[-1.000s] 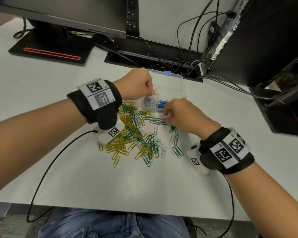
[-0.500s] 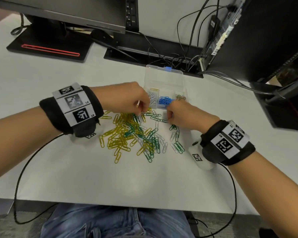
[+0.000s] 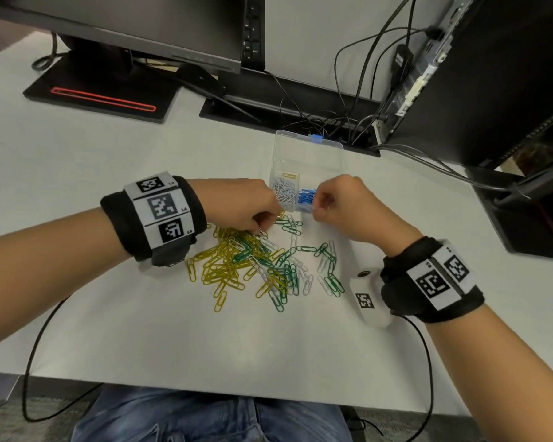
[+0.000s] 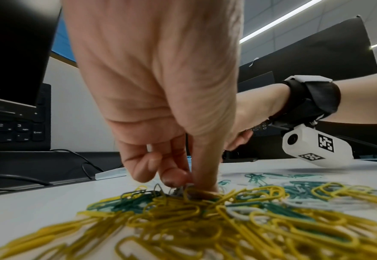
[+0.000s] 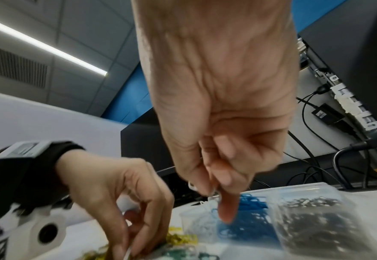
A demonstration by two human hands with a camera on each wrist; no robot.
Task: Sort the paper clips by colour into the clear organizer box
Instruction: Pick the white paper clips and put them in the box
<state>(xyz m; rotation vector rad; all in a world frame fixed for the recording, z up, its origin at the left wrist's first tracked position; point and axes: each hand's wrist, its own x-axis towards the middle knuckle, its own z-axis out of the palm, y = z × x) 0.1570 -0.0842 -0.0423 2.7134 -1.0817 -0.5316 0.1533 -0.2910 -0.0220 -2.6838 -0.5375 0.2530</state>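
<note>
A loose pile of yellow, green and white paper clips (image 3: 253, 266) (image 4: 205, 219) lies on the white table. Behind it stands the clear organizer box (image 3: 328, 167) (image 5: 305, 191), with white clips (image 3: 283, 193), blue clips (image 3: 307, 197) (image 5: 251, 202) and dark silver clips (image 5: 312, 219) in separate compartments. My left hand (image 3: 261, 231) (image 4: 187, 184) reaches down into the far edge of the pile, its thumb and forefinger pinching a silver clip there. My right hand (image 3: 316, 208) (image 5: 211, 191) hovers over the box's near edge, pinching a white clip above the white and blue compartments.
Two black monitor stands (image 3: 103, 90) and a tangle of cables (image 3: 332, 122) lie behind the box. A dark computer case (image 3: 492, 74) stands at the right. A keyboard (image 4: 16, 126) leans at the back. The table's front edge (image 3: 205, 386) is near my lap.
My left hand left the box and dropped to the pile, where it now pinches a clip. My right hand rose from the pile's edge to the box with a white clip.
</note>
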